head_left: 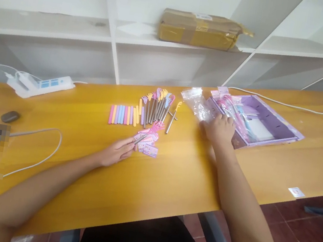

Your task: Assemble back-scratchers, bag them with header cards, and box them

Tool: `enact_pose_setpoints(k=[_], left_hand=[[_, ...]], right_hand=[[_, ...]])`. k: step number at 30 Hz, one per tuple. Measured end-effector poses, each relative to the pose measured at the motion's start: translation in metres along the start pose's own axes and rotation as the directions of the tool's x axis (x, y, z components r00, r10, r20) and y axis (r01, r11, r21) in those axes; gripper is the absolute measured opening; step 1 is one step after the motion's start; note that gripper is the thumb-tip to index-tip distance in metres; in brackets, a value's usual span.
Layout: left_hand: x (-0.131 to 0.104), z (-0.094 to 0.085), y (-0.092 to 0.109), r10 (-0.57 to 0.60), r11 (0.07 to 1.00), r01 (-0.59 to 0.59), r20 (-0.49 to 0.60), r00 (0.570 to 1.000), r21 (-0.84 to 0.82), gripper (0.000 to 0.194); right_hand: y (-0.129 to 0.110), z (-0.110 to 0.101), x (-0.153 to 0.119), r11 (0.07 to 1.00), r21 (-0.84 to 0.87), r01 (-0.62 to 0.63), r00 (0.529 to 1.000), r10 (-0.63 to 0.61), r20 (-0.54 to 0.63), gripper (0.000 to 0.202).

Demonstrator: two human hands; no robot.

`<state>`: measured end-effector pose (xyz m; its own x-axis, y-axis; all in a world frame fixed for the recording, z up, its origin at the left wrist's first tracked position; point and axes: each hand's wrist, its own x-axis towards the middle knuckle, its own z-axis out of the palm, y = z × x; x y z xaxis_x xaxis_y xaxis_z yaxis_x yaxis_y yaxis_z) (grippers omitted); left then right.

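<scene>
My left hand [119, 151] is closed around the silvery handle of a back scratcher with a pink hand-shaped head [156, 127]. Beneath that head lies a small pile of printed cards [150, 150]. Beyond it, several back scratchers [157, 106] with colourful heads and metal rods are bunched together, and a yellow-headed one [173, 119] lies at their right. Coloured handle-like sticks [124, 115] form a row to the left. My right hand [222, 129] is curled at the near left corner of a purple box [277, 144], beside clear plastic bags [199, 104]; its fingertips are hidden.
Packaged pink and blue items [238, 112] lie in the box's left side. A taped cardboard parcel [198, 30] rests on the shelf behind. Power strips [43, 84] and white cables flank the work area. A small card [296, 192] sits by the table's front edge.
</scene>
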<state>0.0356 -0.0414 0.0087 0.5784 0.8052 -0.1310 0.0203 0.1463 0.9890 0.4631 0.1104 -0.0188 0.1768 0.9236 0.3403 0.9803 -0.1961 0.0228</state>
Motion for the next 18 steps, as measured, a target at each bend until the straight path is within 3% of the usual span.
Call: enact_pose_setpoints(k=[5, 12, 18], left_hand=[[0.0018, -0.0017, -0.0002, 0.007, 1.0, -0.007, 0.019, 1.0, 0.02, 0.041], [0.0025, -0.0036, -0.0031, 0.008, 1.0, -0.008, 0.019, 1.0, 0.026, 0.04], [0.001, -0.0038, -0.0034, 0.001, 0.999, -0.002, 0.019, 1.0, 0.037, 0.041]], right_hand=[[-0.0011, -0.0016, 0.005, 0.999, 0.041, -0.012, 0.999, 0.01, 0.045, 0.05], [-0.0039, -0.0029, 0.0047, 0.994, 0.095, -0.061, 0.996, 0.055, 0.072, 0.062], [-0.0005, -0.0008, 0.0073, 0.941, 0.305, -0.143, 0.99, 0.132, 0.056, 0.044]])
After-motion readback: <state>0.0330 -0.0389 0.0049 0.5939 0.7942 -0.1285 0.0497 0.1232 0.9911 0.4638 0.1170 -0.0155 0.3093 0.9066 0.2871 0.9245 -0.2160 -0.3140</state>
